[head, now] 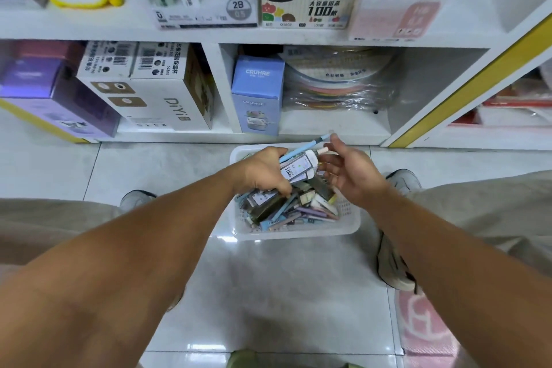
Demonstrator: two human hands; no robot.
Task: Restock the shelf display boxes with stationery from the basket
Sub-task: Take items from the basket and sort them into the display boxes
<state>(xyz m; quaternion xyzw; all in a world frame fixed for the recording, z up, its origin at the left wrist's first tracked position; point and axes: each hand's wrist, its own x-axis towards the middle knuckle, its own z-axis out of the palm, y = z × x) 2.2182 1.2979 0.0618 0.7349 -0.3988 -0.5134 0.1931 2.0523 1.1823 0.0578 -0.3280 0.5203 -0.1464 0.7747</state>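
A white basket (298,230) sits on the pale tiled floor (149,170) in front of a white shelf unit (209,36), heaped with small stationery packs (286,206) in blue, purple, white and dark colours. Above it the left hand (264,169) grips a bunch of items, among them a white lead pack (298,166) printed "100" and a light blue pen (304,148) that points up and to the right, while the right hand (349,172) hovers just beside them with its fingers spread and relaxed. On the upper shelf stands a display box (307,6) marked "0.7 HB 100", with a box marked "2B 0.5" (206,12) to its left.
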